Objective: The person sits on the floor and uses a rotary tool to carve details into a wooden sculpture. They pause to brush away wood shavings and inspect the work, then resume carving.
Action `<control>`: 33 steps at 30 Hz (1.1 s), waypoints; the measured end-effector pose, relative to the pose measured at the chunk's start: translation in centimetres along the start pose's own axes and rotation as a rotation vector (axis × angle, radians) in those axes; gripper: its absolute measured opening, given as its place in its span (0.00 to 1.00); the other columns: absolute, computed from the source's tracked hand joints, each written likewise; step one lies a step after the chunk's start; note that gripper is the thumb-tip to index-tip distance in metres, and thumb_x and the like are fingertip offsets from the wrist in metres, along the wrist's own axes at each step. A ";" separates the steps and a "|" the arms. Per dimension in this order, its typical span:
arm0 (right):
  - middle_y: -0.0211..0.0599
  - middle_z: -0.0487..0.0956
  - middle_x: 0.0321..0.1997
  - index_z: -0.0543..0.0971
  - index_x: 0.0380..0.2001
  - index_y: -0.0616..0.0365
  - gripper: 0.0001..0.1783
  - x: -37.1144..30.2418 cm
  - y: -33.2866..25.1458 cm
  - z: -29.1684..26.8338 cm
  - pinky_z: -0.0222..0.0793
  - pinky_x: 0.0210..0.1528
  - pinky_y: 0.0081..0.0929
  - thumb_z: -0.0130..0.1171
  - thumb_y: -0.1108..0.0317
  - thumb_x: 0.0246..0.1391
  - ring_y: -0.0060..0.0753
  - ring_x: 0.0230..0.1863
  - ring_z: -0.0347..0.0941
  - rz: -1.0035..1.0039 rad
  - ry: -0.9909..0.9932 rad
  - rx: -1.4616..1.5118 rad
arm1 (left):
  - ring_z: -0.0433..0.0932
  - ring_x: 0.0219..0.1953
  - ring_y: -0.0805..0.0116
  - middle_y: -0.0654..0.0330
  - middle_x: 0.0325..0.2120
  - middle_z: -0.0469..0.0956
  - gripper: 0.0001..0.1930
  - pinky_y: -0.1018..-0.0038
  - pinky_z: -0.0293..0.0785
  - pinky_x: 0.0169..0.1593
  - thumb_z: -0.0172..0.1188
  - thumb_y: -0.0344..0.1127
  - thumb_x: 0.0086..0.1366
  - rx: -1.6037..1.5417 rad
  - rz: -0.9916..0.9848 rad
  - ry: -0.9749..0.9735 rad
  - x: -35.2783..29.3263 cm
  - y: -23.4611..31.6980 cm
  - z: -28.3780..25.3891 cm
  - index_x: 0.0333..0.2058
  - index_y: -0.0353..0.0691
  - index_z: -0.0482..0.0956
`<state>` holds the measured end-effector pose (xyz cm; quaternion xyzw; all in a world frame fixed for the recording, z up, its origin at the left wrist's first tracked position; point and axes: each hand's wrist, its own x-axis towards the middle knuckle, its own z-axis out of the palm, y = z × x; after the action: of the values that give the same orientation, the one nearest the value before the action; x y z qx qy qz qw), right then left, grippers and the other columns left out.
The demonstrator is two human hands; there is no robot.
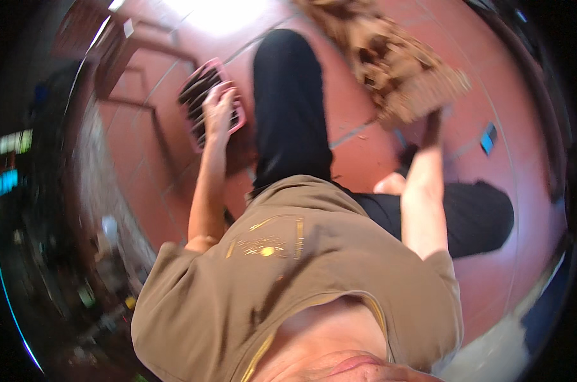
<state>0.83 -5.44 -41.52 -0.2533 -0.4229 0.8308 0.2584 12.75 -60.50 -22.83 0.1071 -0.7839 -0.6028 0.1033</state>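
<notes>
My left hand (219, 108) is over a pink plastic basket (236, 122) filled with long dark sticks (202, 86), perhaps tool handles. Its fingers are bent and closed among the sticks; what they grip is blurred. On the right, my right arm (425, 184) reaches to the near end of a large brown carved wooden piece (403, 79) on the floor. The right hand (433, 121) is dark and smeared at the carving's edge, so its fingers do not show. The carving is long, with deep, rough relief, and is blurred too.
Red floor tiles (358, 156) lie around me, with my bent knee (288, 95) between basket and carving. A small blue and dark block (489, 139) lies at the right. A brown wooden stool or frame (119, 60) stands far left. Dark clutter (91, 286) fills the left edge.
</notes>
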 end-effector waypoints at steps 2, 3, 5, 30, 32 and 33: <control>0.46 0.71 0.51 0.66 0.55 0.61 0.32 0.1 -0.8 0.1 0.66 0.52 0.40 0.43 0.44 0.61 0.41 0.51 0.68 0.023 -0.021 -0.067 | 0.78 0.35 0.73 0.59 0.38 0.78 0.13 0.77 0.75 0.36 0.56 0.32 0.64 0.050 -0.101 0.058 -0.1 -1.5 -1.9 0.47 0.35 0.76; 0.46 0.71 0.51 0.66 0.55 0.61 0.31 0.4 -1.5 -0.6 0.66 0.53 0.40 0.43 0.45 0.61 0.41 0.51 0.68 0.014 -0.035 -0.098 | 0.78 0.35 0.72 0.59 0.38 0.78 0.14 0.77 0.76 0.36 0.56 0.33 0.64 0.038 -0.128 0.101 -0.1 -2.3 -3.2 0.46 0.35 0.76; 0.46 0.71 0.51 0.66 0.55 0.61 0.31 0.3 -2.4 -0.4 0.66 0.53 0.40 0.43 0.45 0.61 0.42 0.52 0.67 0.015 -0.069 -0.160 | 0.79 0.35 0.70 0.57 0.37 0.79 0.15 0.76 0.76 0.36 0.57 0.34 0.62 0.018 -0.183 0.174 -1.5 -4.8 -6.4 0.47 0.35 0.75; 0.46 0.70 0.54 0.66 0.55 0.57 0.29 -4.6 -5.5 -5.5 0.65 0.56 0.44 0.42 0.45 0.61 0.44 0.54 0.66 -0.241 -0.100 -0.506 | 0.78 0.44 0.53 0.48 0.37 0.81 0.18 0.63 0.71 0.50 0.62 0.41 0.50 0.581 -0.777 0.823 -21.1 -25.1 -23.4 0.38 0.35 0.81; 0.46 0.70 0.54 0.66 0.55 0.56 0.29 -5.0 -5.4 -5.7 0.65 0.57 0.44 0.42 0.45 0.61 0.44 0.54 0.66 -0.234 -0.108 -0.512 | 0.78 0.44 0.51 0.47 0.38 0.80 0.21 0.62 0.71 0.50 0.62 0.45 0.51 0.710 -0.827 0.807 -22.9 -26.2 -23.6 0.39 0.35 0.80; 0.46 0.70 0.54 0.66 0.55 0.56 0.29 -5.1 -5.7 -5.8 0.65 0.57 0.44 0.42 0.45 0.61 0.44 0.54 0.66 -0.239 -0.111 -0.517 | 0.77 0.46 0.49 0.45 0.39 0.80 0.27 0.60 0.69 0.52 0.61 0.53 0.52 0.647 -0.846 0.812 -23.1 -26.6 -22.4 0.42 0.34 0.79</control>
<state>9.56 -2.51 -38.77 -0.2134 -0.6609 0.6716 0.2579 42.49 -81.07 -43.70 0.6491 -0.7145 -0.2378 0.1077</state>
